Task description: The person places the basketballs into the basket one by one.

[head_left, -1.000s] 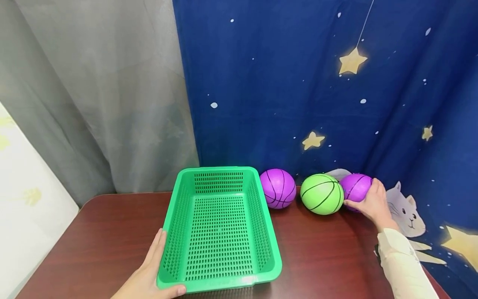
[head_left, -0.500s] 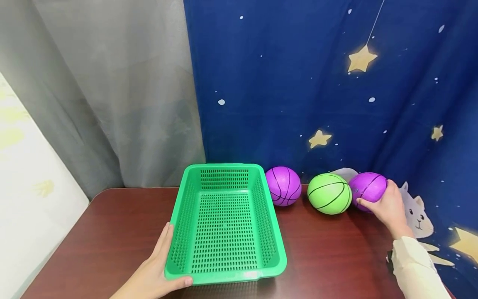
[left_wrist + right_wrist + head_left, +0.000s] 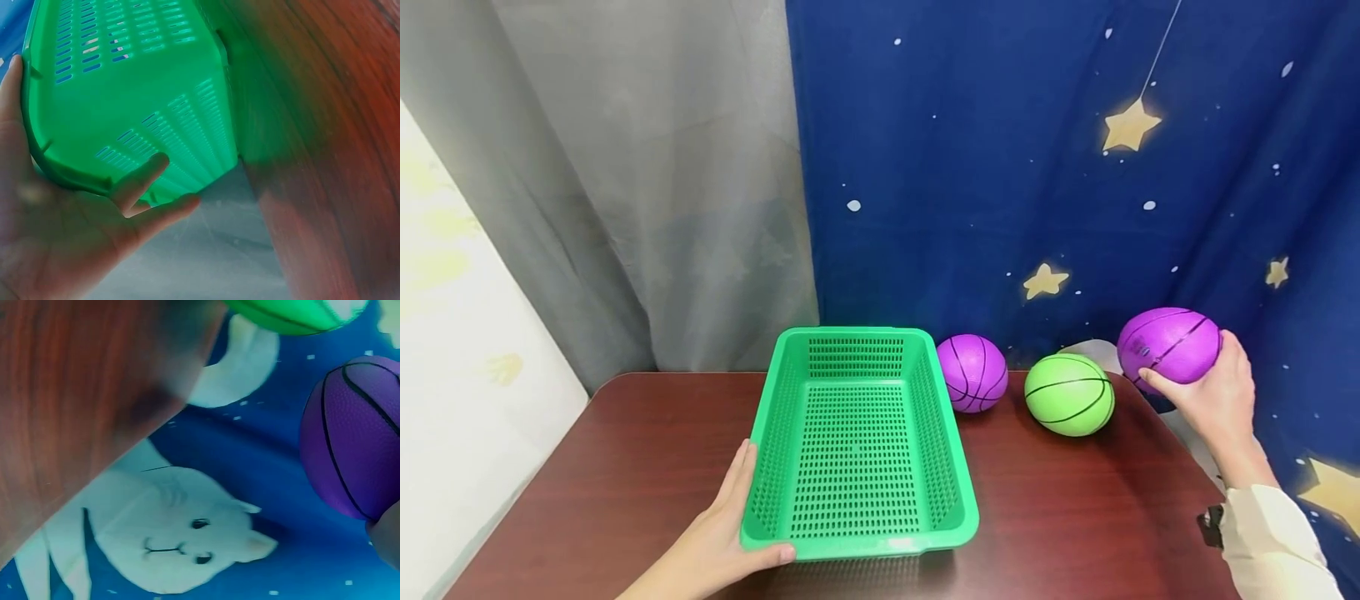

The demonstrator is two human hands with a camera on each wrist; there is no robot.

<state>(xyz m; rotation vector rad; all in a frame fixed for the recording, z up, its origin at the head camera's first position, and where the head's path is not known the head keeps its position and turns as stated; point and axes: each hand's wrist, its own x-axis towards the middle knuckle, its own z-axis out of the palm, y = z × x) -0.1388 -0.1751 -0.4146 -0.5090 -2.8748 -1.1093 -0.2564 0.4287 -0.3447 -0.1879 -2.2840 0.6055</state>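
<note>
My left hand (image 3: 715, 533) holds the near left corner of a green plastic basket (image 3: 956, 467), thumb on the front rim and fingers along the left side. In the left wrist view, fingers of that hand (image 3: 56, 231) reach under the rim along the basket's slotted outer wall (image 3: 100, 112). At the right, my right hand (image 3: 1221, 404) grips a purple mini basketball (image 3: 1172, 343) from its right side, raised above the table's far right edge. The right wrist view shows this purple ball (image 3: 350, 437) against the curtain, with only a bit of the hand (image 3: 389, 540).
A green ball (image 3: 1070, 395) sits near the table's back edge. Another purple ball (image 3: 973, 373) rests against the basket's far right side. The dark red wooden table (image 3: 595, 500) backs onto a grey curtain (image 3: 700, 208) and a blue starry curtain (image 3: 940, 167).
My right hand has lifted the purple ball from beside the green one, up and to the right. The left hand stays at the basket's corner; the head view has shifted slightly.
</note>
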